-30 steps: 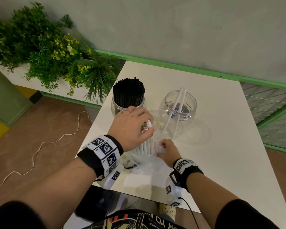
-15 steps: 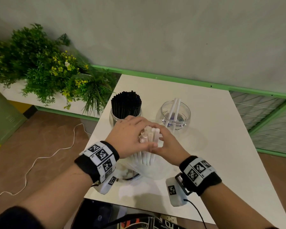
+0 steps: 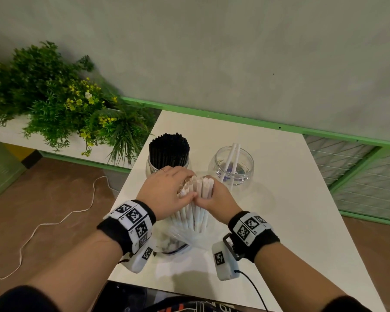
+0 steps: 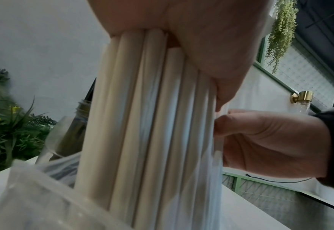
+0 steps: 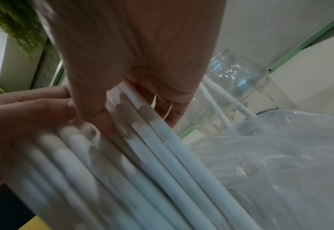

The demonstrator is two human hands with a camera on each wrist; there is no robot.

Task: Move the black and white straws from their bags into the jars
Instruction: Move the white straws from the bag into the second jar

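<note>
A bundle of white straws (image 3: 195, 203) (image 4: 152, 124) (image 5: 142, 155) stands upright out of a clear plastic bag (image 3: 180, 237) (image 5: 270, 155) near the table's front. My left hand (image 3: 167, 194) grips the bundle's top from the left. From the right, my right hand (image 3: 216, 199) grips the same bundle; its thumb and fingers curl round the straws in the right wrist view. Behind stand two clear jars: the left jar (image 3: 151, 167) is packed with black straws (image 3: 169, 149), the right jar (image 3: 233, 165) holds two white straws (image 3: 232, 158).
The white table (image 3: 279, 199) has bare room to the right of the jars. A green planter with yellow flowers (image 3: 61, 104) stands off the table's left. A white cable (image 3: 54, 221) lies on the brown floor. A green-framed partition (image 3: 358, 176) borders the right.
My right hand rose from the bag to the top of the white straws and took hold beside my left hand. The bundle now stands a little higher out of the bag.
</note>
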